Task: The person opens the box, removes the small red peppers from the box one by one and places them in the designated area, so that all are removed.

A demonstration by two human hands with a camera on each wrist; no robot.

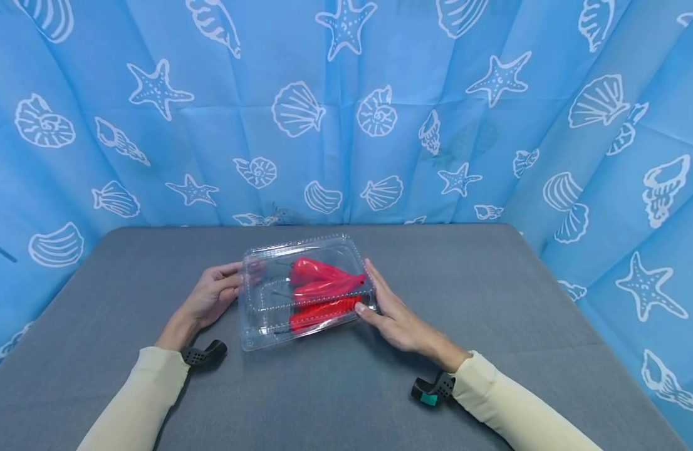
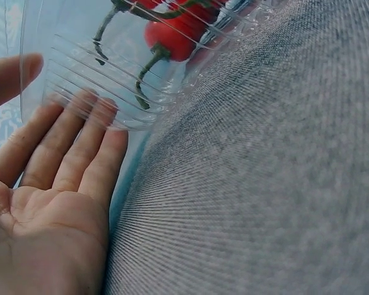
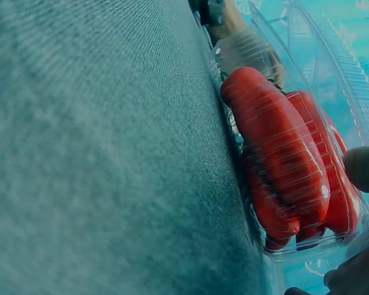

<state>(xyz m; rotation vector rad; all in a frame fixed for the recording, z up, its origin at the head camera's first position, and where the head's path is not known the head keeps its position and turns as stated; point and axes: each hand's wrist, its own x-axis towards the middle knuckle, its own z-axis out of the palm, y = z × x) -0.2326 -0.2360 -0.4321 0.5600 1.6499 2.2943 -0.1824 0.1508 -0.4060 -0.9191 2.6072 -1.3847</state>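
A clear plastic clamshell box point(image 1: 265, 305) lies shut on the grey table, with several red chili peppers point(image 1: 321, 288) inside, at its right half. My left hand point(image 1: 213, 297) rests against the box's left end, fingers straight. In the left wrist view those fingers point(image 2: 80, 147) lie flat on the ribbed wall point(image 2: 86, 67), green pepper stems point(image 2: 144, 70) showing behind it. My right hand point(image 1: 394, 316) lies along the box's right end with fingers extended and the thumb at the near right corner. The right wrist view shows the peppers point(image 3: 277, 147) packed against the wall and the thumb point(image 3: 364, 167) on the box.
The grey cloth-covered table point(image 1: 493, 294) stretches to both sides and toward me. A blue curtain point(image 1: 346, 125) printed with shells and starfish closes off the back and sides. Dark camera mounts sit on both wrists point(image 1: 202, 354) point(image 1: 433, 389).
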